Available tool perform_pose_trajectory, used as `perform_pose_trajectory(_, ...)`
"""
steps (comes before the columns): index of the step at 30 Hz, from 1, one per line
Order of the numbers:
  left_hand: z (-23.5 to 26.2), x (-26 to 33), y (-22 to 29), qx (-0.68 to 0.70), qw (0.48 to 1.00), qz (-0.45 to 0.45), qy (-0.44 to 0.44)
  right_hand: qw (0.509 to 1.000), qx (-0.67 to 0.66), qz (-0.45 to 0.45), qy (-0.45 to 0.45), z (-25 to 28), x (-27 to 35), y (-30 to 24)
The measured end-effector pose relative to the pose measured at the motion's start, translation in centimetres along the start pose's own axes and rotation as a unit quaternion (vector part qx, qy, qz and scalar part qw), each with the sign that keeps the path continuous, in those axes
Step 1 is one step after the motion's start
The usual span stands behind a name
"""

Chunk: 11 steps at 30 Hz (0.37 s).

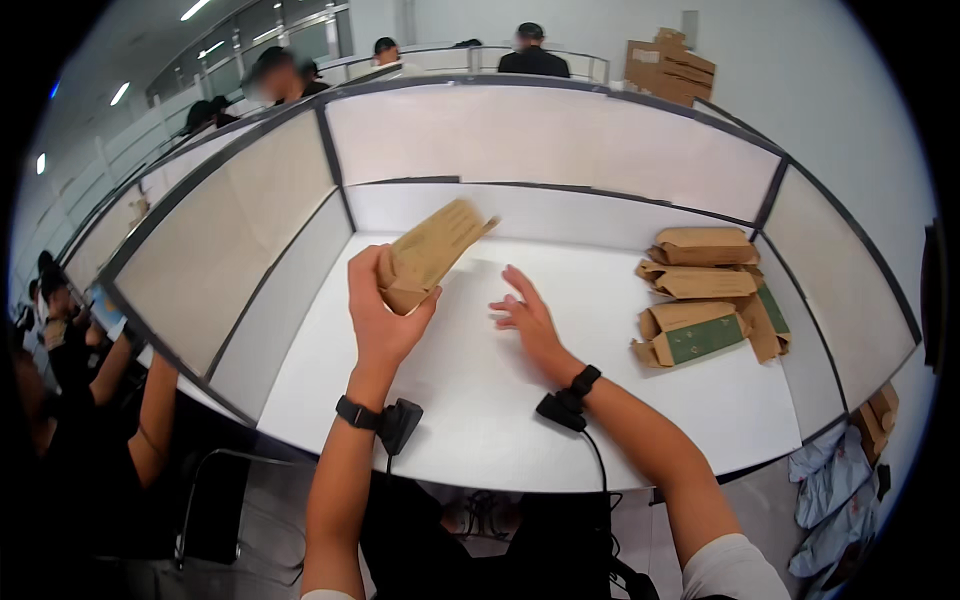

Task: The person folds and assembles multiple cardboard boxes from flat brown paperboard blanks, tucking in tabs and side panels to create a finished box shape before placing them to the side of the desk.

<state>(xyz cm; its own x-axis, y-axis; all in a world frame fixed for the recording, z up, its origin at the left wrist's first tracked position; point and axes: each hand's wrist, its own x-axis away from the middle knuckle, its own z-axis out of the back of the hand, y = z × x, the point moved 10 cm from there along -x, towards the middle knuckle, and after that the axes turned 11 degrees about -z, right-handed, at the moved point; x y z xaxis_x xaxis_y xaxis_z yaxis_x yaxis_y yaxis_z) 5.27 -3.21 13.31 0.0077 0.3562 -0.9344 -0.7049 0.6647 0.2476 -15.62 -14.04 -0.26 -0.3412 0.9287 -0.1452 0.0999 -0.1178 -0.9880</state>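
Observation:
A brown cardboard box (432, 248), long and narrow, is tilted up above the left part of the white table. My left hand (388, 305) grips its lower end, thumb on one side and fingers on the other. The far end of the box is slightly blurred. To the right of it, my right hand (527, 318) hovers over the table with fingers spread, touching nothing. Both wrists wear black straps with a small black device, and cables run down from them.
Several brown cardboard boxes (700, 290) lie stacked at the table's right side, some with green panels and open flaps. Low partition walls (550, 135) enclose the white table (560, 430). Other people sit beyond and to the left. Grey-white bags (835, 490) lie on the floor at right.

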Motion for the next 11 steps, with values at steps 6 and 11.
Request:
perform_pose_trajectory(6,15.7,4.6,2.8,0.171,0.968,0.115,0.145,1.000,0.011,0.011,-0.024,-1.1,-1.6,1.6)
perform_pose_trajectory(11,32.0,12.4,8.3,0.180,0.861,0.041,0.473,0.994,-0.021,-0.087,-0.057,-9.7,-1.6,4.2)
